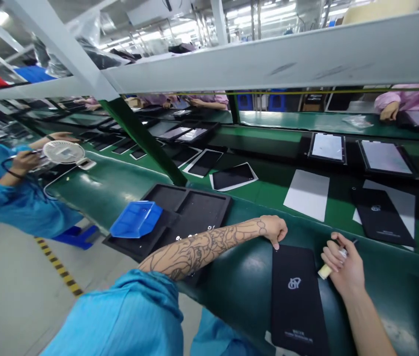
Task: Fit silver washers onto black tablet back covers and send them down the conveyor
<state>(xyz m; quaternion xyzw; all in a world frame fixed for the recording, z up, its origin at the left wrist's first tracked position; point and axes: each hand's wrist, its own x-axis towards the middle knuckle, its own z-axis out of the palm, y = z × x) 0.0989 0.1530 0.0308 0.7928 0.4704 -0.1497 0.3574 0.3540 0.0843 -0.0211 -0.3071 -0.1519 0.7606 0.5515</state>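
A black back cover with a white logo (298,296) lies flat on the green bench in front of me. My left hand (274,228) rests at its top left corner, fingers curled down and pressing on the edge. Just right of the cover, my right hand (343,262) is closed around a small pale tool (326,270) with a thin dark tip. A second black cover (382,217) lies farther back on the right on a white sheet.
A black foam tray (190,207) with a blue plastic bin (135,220) sits at my left. Tablets and panels (233,176) line the green conveyor behind. A co-worker in blue (5,193) stands left near a small fan (63,151). Other people's hands work beyond the shelf frame.
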